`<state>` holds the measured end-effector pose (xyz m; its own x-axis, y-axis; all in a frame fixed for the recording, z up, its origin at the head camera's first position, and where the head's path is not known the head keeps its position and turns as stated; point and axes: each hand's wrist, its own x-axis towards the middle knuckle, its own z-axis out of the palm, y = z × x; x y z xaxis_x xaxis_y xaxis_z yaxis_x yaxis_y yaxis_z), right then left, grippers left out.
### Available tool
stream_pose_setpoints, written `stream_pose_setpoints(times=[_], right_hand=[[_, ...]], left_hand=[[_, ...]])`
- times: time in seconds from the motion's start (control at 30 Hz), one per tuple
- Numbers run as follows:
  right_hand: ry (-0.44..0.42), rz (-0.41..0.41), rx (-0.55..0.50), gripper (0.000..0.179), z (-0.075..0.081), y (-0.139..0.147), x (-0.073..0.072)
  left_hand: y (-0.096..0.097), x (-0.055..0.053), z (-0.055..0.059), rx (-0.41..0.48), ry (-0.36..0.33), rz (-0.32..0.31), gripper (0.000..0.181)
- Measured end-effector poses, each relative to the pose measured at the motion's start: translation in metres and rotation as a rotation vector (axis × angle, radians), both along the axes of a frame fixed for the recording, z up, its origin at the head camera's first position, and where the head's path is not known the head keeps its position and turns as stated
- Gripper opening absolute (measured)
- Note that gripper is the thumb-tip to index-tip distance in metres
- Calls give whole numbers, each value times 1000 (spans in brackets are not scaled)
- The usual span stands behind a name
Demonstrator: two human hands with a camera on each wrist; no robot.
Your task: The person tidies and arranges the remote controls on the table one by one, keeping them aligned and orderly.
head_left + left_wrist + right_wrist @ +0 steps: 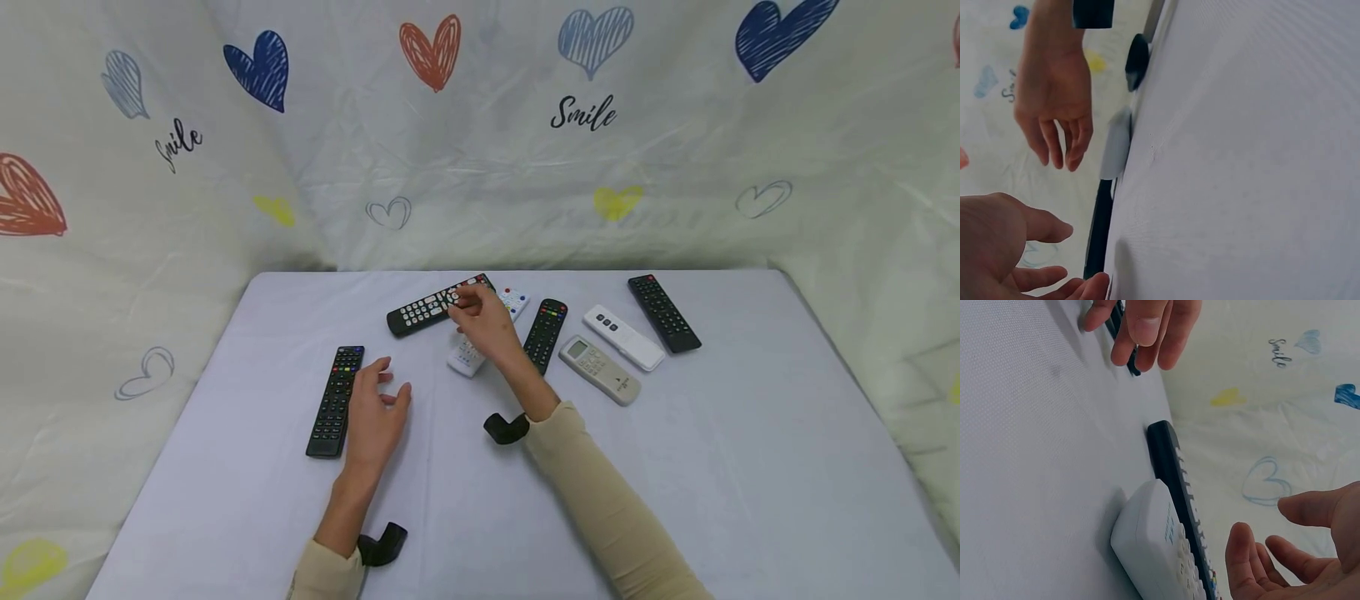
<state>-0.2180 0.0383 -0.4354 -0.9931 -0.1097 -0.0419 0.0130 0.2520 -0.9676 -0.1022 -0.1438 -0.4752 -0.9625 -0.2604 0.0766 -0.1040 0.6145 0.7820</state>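
Observation:
My left hand (373, 421) is just right of a long black remote control (327, 421), fingers loosely bent and nothing in them. Over the back of the table, my right hand (489, 325) hovers above a white remote (467, 358) and the right end of a black remote with white buttons (420, 315), partly hiding both. In the right wrist view, the thumb and fingers of this hand (1310, 550) are spread apart, with the white remote (1147, 531) and the black one (1163, 450) beside them. The left wrist view shows both hands holding nothing.
Right of my right hand lie a small black remote (546, 329), a grey remote with a display (600, 371), a white remote (625, 336) and another black remote (663, 315). A white cloth covers the table (750, 467). Behind hangs a heart-printed sheet (487, 150).

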Motion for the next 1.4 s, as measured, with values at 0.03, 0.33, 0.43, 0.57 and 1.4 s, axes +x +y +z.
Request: stream_pose_setpoints(times=[0.03, 0.33, 0.43, 0.57, 1.4], right_hand=[[1, -3, 3, 41, 0, 1, 0], [-1, -10, 4, 43, 0, 6, -3], [-5, -15, 15, 43, -1, 8, -4], [-12, -31, 36, 43, -2, 10, -6], [-69, -70, 109, 54, -8, 16, -17]], left_hand=[[0, -1, -1, 0, 2, -1, 55], [2, -11, -6, 2, 15, -16, 56], [3, -14, -4, 11, 13, -11, 56], [4, -18, -1, 34, -22, -5, 58], [10, -38, 1, 33, -85, -6, 71]])
